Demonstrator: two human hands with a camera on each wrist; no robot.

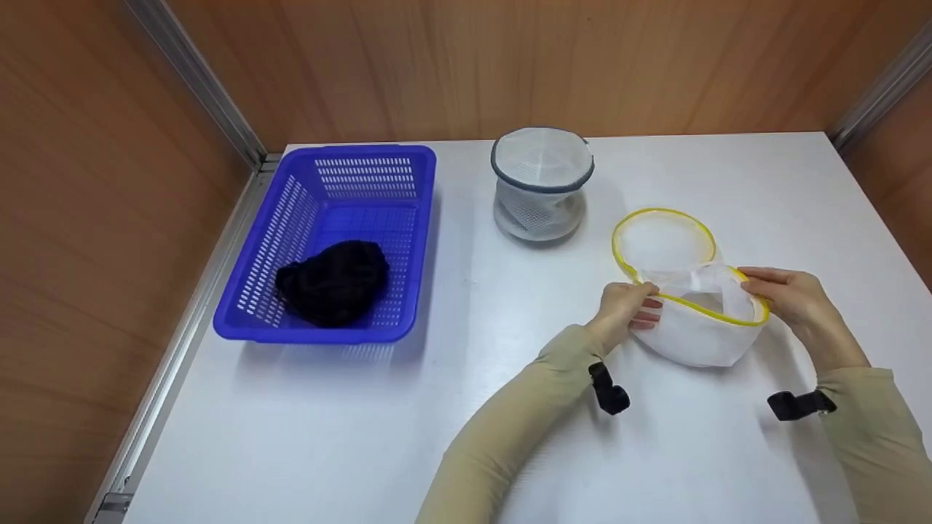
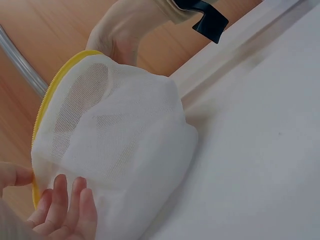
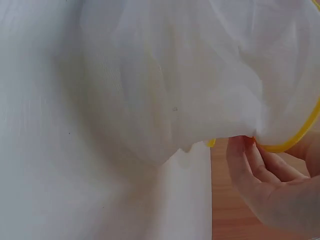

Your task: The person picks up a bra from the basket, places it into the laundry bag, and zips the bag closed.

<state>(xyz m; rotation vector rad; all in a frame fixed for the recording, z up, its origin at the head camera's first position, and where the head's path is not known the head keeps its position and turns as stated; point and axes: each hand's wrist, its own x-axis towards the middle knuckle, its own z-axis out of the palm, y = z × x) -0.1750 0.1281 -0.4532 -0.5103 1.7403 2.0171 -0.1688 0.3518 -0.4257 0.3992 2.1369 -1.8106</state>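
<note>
A white mesh laundry bag (image 1: 695, 342) with a yellow zipped rim sits on the table, its mouth unzipped and its round lid (image 1: 662, 236) folded back to the far left. My left hand (image 1: 620, 313) pinches the rim at the left, near the lid's hinge; in the left wrist view its fingers (image 2: 60, 202) spread beside the mesh wall. At the opposite side, my right hand (image 1: 794, 302) grips the rim with thumb and fingertips, also seen closely in the right wrist view. Between the hands the mouth gapes, showing white mesh inside.
A blue plastic basket (image 1: 424, 240) stands at the left with a crumpled black cloth (image 1: 335, 284) in it. Near the back wall stands a grey-rimmed mesh bag (image 1: 542, 204), its lid on top. Wooden panels (image 1: 495, 69) border the white table (image 1: 495, 407).
</note>
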